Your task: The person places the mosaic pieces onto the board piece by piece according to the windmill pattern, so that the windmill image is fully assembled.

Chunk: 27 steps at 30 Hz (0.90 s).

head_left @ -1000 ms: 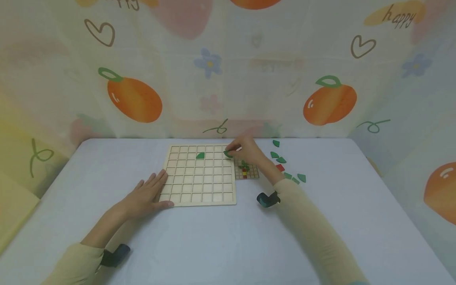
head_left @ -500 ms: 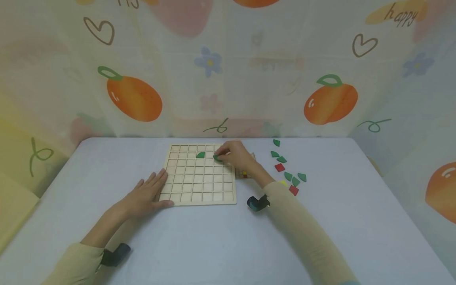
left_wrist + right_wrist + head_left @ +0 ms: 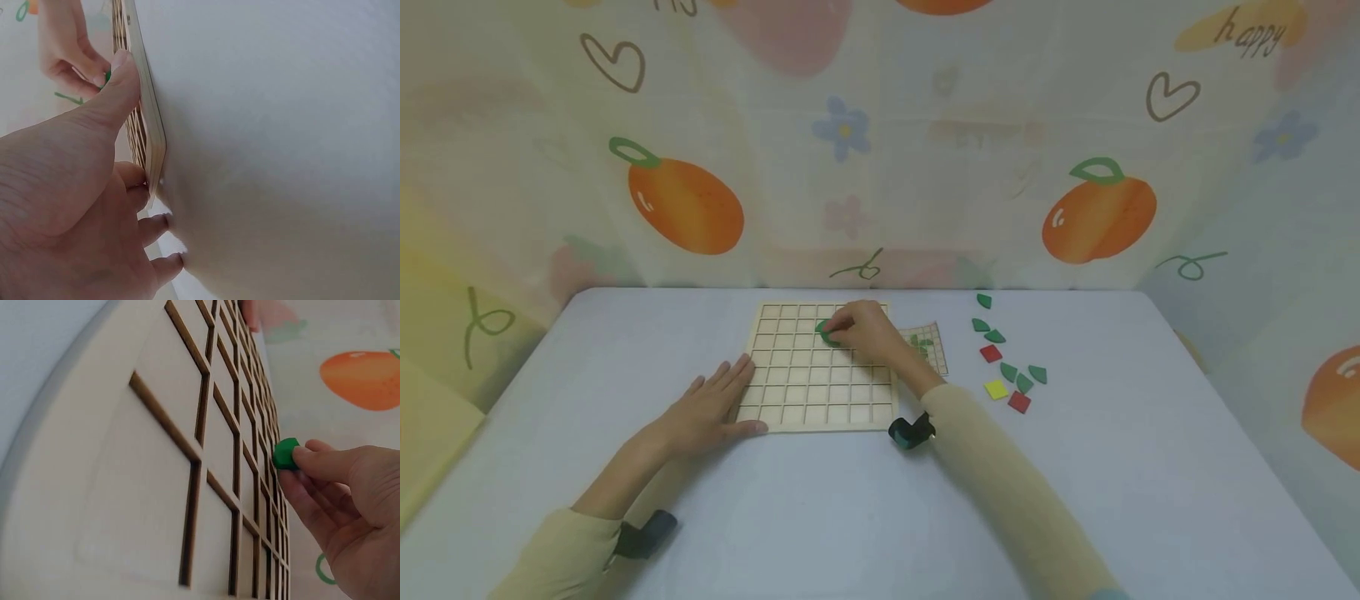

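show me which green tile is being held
The green tile pinched by the right hand, over the grid board. Only it is gripped; six other green tiles lie on the table, right of the board.

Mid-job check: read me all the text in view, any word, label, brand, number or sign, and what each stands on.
"happy": on the backdrop, upper right in the head view.
Lettering on the backdrop, upper left: cut off by the picture's edge, not readable.
Faint marks on the backdrop, upper middle: too blurred to read.
Board, card, loose pieces: no readable text.
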Motion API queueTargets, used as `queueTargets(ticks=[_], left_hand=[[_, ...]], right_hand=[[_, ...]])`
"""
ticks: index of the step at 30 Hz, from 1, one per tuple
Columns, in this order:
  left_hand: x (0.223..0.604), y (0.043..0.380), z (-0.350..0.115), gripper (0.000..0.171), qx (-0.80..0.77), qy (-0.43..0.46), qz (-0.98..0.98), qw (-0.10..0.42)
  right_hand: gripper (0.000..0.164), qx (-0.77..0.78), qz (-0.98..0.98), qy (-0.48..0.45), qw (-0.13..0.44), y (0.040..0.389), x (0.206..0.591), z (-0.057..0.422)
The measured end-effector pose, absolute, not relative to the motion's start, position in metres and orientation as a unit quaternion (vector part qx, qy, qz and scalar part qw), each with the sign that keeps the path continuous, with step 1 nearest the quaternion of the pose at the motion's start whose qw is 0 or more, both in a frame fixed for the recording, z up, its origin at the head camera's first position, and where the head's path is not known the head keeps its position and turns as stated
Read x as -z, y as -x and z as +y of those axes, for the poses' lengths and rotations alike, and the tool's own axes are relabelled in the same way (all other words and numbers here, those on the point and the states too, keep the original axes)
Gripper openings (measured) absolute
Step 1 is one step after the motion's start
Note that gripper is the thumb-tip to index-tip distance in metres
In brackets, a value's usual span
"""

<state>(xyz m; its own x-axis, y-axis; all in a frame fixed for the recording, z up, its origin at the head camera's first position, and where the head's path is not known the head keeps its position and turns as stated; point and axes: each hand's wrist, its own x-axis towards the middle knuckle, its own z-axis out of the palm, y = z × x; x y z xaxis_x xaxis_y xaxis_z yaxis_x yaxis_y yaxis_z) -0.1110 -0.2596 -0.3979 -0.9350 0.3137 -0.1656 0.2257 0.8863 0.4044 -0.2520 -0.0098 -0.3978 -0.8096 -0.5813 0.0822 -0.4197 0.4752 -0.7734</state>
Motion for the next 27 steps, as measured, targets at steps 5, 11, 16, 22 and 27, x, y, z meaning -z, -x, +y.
queueTargets(ticks=[5, 11, 16, 22, 27], left_hand=[[0.398, 0.111, -0.259, 0.101, -0.192, -0.14, 0.965, 0.111], [0.398, 0.111, -0.259, 0.101, -0.195, -0.134, 0.965, 0.116], [0.4, 0.111, -0.26, 0.101, -0.199, -0.134, 0.964, 0.116], [0.402, 0.111, -0.261, 0.102, -0.204, -0.132, 0.963, 0.117], [0.4, 0.11, -0.259, 0.102, -0.206, -0.132, 0.963, 0.112]], right_hand=[[0.011, 0.417, 0.858, 0.287, 0.094, 0.251, 0.399, -0.019], [0.013, 0.396, 0.869, 0.281, 0.094, 0.25, 0.398, -0.027], [0.013, 0.383, 0.88, 0.265, 0.1, 0.249, 0.396, -0.028], [0.015, 0.382, 0.879, 0.265, 0.103, 0.249, 0.397, -0.026], [0.014, 0.366, 0.884, 0.275, 0.094, 0.25, 0.398, -0.026]])
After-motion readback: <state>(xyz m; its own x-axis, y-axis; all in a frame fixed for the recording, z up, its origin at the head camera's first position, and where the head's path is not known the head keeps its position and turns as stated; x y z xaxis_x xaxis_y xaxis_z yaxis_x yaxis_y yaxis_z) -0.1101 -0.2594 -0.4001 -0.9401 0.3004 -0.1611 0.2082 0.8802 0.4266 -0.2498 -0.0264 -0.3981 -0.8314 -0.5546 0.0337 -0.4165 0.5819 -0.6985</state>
